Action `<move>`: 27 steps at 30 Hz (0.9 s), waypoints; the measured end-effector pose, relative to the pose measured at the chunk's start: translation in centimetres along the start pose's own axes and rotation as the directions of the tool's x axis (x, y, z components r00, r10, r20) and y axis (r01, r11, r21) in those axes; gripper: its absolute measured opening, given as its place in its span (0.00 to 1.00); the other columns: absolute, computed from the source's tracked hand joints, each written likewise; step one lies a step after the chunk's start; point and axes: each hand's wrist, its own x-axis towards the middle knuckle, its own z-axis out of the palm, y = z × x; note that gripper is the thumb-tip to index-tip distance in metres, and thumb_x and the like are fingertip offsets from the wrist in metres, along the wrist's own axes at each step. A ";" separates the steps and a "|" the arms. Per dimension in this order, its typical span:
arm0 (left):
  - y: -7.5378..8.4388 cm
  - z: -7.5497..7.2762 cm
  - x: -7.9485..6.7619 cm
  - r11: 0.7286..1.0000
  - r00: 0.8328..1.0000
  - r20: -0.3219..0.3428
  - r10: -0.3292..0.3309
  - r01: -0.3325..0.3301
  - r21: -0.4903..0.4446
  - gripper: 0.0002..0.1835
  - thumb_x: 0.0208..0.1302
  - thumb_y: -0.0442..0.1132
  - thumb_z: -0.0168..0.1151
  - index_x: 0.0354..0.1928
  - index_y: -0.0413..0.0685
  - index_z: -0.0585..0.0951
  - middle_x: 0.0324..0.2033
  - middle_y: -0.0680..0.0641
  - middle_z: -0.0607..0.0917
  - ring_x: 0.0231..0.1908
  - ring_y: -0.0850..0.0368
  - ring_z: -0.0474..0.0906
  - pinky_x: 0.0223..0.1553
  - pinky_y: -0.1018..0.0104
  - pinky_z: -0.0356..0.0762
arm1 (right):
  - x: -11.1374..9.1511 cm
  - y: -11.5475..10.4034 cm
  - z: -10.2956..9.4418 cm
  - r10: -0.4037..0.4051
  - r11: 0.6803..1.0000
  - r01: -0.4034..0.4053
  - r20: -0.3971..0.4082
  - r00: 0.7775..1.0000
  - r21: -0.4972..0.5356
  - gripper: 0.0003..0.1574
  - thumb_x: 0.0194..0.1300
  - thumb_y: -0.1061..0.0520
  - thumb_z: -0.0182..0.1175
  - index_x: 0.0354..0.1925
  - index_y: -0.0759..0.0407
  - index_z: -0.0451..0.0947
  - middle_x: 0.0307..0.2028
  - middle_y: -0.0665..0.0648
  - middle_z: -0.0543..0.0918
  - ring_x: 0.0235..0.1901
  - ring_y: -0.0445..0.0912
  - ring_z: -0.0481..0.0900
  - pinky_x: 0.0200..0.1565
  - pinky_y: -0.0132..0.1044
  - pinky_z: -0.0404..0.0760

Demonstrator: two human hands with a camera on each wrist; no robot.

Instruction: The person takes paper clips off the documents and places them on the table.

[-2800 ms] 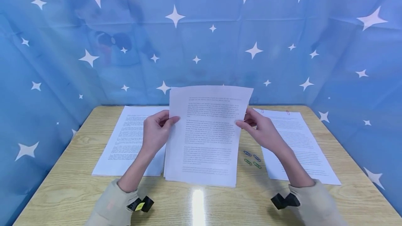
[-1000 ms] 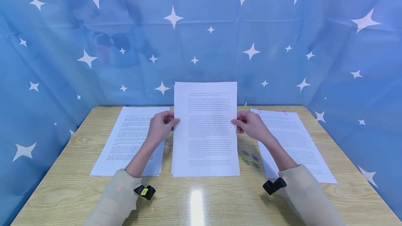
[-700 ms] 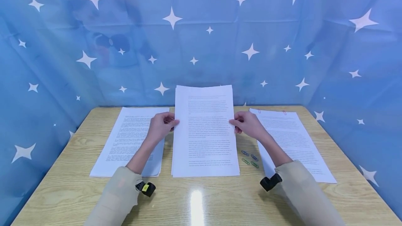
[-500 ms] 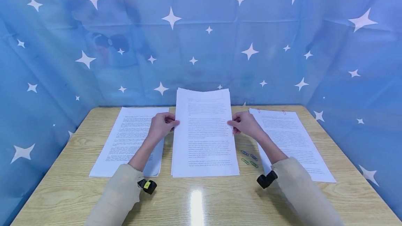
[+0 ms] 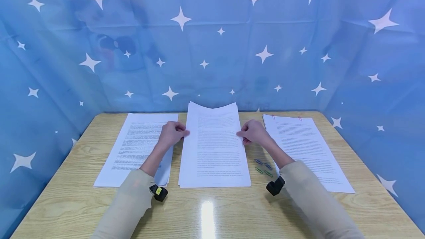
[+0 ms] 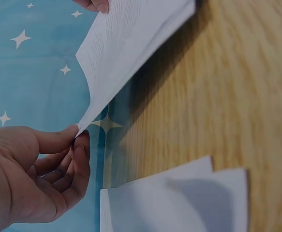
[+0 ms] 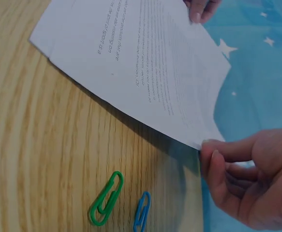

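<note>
A stack of printed sheets [image 5: 216, 150] stands tilted in the middle of the table, its lower edge near the tabletop and its top bowed between my hands. My left hand [image 5: 171, 134] pinches its left edge between thumb and fingers, as the left wrist view shows at the paper's [image 6: 109, 63] edge. On the opposite edge my right hand [image 5: 255, 132] pinches the same sheets; in the right wrist view the thumb and fingers meet at the border of the paper [image 7: 145, 72]. Several paper clips, green [image 5: 259, 170] and blue [image 5: 258, 162], lie right of the stack.
To the left lies another pile of printed paper [image 5: 132, 150], under my left forearm. At the right is a printed pile [image 5: 305, 146] with two red clips [image 5: 300, 118] on its top edge. A blue star-patterned curtain [image 5: 212, 47] hangs behind the wooden table [image 5: 179, 213].
Both hands have tilted the stack back and lowered its top, and they have come closer together, so the paper bows more. Earlier it was held higher and askew, then squared upright.
</note>
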 end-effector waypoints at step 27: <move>-1.4 0.2 1.3 0.995 0.990 0.101 -0.095 0.095 0.004 0.10 0.65 0.30 0.67 0.45 0.30 0.83 0.33 0.40 0.86 0.29 0.56 0.84 0.33 0.66 0.82 | 0.5 0.5 0.7 0.047 0.998 -0.046 0.052 0.997 -0.031 0.08 0.70 0.64 0.61 0.38 0.71 0.79 0.24 0.59 0.84 0.21 0.44 0.84 0.30 0.36 0.83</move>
